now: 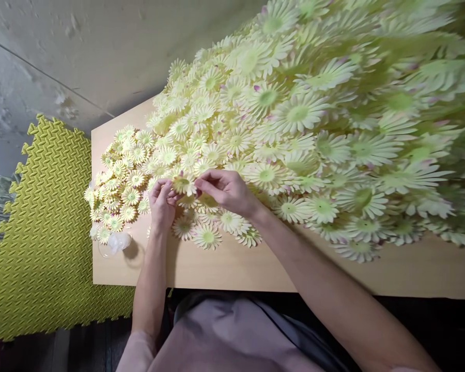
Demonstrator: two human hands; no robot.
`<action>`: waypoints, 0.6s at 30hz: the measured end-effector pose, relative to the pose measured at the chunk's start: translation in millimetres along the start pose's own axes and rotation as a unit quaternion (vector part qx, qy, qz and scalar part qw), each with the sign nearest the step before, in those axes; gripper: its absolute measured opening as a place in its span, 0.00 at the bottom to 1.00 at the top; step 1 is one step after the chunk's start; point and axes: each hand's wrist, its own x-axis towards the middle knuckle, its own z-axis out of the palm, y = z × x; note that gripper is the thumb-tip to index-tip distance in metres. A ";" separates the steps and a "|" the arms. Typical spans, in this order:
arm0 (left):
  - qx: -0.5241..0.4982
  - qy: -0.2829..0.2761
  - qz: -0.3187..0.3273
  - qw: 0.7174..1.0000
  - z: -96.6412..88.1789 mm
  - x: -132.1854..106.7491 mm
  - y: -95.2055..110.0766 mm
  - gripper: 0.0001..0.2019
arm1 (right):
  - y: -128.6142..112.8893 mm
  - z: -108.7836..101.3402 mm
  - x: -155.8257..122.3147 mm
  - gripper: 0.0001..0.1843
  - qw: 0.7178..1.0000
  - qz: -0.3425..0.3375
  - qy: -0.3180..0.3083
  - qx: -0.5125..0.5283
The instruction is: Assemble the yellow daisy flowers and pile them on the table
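Between my two hands, just above the pile, is a pale yellow artificial flower head (pixel 184 185) with a touch of purple at its upper edge. My left hand (pixel 163 199) is closed, pinching the flower's left side between thumb and fingers. My right hand (pixel 227 190) is closed at its right side, thumb and fingertips pressed together; what lies in that pinch is too small to make out. Below and behind both hands spreads a large heap of similar flower heads (pixel 236 139). Smaller, denser flower heads (pixel 129 196) lie in a cluster to the left.
A small clear cup (pixel 107 250) with whitish translucent material stands near the table's left front corner. The wooden table (pixel 217 268) has its front edge close to my body. Left of it is a yellow foam mat (pixel 54 222). A stained grey wall (pixel 101 46) rises behind.
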 end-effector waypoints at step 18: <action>0.073 -0.079 0.070 0.992 5.5 -7.6 1.3 0.06 | 1.4 10.2 -2.6 0.16 0.983 -0.097 0.020 -0.152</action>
